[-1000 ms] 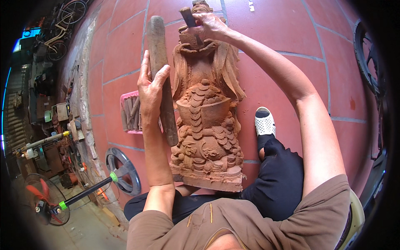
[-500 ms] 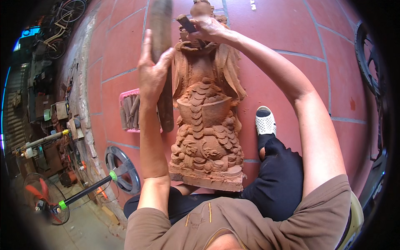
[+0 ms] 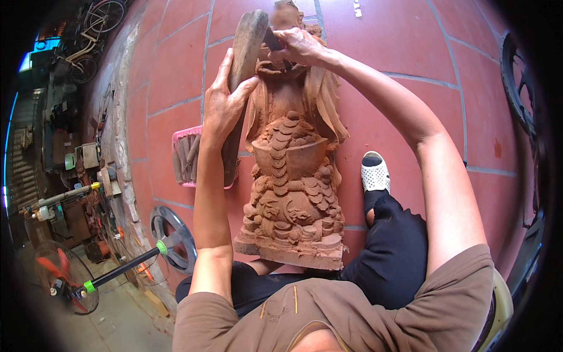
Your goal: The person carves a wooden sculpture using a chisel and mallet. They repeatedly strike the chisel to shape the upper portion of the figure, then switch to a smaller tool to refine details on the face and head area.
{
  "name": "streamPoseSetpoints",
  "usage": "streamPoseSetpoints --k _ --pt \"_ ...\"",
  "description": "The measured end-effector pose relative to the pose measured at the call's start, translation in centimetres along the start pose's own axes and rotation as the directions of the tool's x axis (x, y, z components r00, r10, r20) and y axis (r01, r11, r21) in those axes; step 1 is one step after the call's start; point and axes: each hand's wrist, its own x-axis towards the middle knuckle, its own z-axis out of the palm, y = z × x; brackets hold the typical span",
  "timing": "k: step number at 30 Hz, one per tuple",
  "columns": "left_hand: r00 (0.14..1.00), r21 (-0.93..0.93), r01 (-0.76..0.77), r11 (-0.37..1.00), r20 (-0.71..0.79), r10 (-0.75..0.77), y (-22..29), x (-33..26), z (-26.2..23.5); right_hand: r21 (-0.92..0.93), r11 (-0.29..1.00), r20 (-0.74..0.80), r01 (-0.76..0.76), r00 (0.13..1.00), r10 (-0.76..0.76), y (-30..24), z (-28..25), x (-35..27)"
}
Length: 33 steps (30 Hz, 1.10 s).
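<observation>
A carved reddish-brown wooden statue (image 3: 287, 158) lies lengthwise in front of me, with coins, a bowl shape and folds of cloth cut into it. My left hand (image 3: 224, 108) is closed round a long wooden mallet (image 3: 247, 44), its thumb and index finger stretched along the wood. The mallet's thick end is up against the butt of a dark chisel (image 3: 272, 40). My right hand (image 3: 298, 47) grips that chisel over the statue's upper part, beside the head. The chisel's cutting tip is hidden by the hand and the carving.
Left of the statue, a pink basket (image 3: 175, 141) holds several chisels or wooden-handled tools. A fan (image 3: 61, 270) on a pole with a round base (image 3: 185, 258) stands at lower left. Shelves of clutter and a bicycle (image 3: 88, 44) line the left side. A wheel (image 3: 516, 82) is at far right.
The mallet has swung to the right, from apart from the chisel to its butt end. My left hand moved right with it; my right hand has barely shifted.
</observation>
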Motion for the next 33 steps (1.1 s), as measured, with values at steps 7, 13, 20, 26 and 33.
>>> streamPoseSetpoints --k 7,13,20,26,33 --pt "0.978 -0.382 0.17 0.908 -0.046 -0.203 -0.2 -2.3 0.5 0.52 0.85 -0.019 -0.081 0.994 0.107 0.9 -0.6 -2.0" --pt "0.969 -0.396 0.193 0.898 -0.068 -0.238 0.9 -2.0 -0.9 0.19 0.979 -0.07 -0.07 0.994 0.084 2.0 -0.6 -0.7" --pt "0.991 -0.32 0.016 0.947 -0.119 -0.057 2.8 -0.3 -1.8 -0.049 0.996 0.034 -0.07 0.997 0.072 0.6 0.3 2.0" --pt "0.996 -0.067 -0.069 0.995 -0.064 0.065 -1.5 2.2 -0.3 0.082 0.992 0.127 -0.094 0.988 0.083 1.2 0.4 2.9" --pt "0.995 -0.296 0.087 0.951 -0.022 -0.097 1.0 2.4 -0.9 0.097 0.989 0.135 -0.111 0.986 0.098 2.2 0.4 2.2"
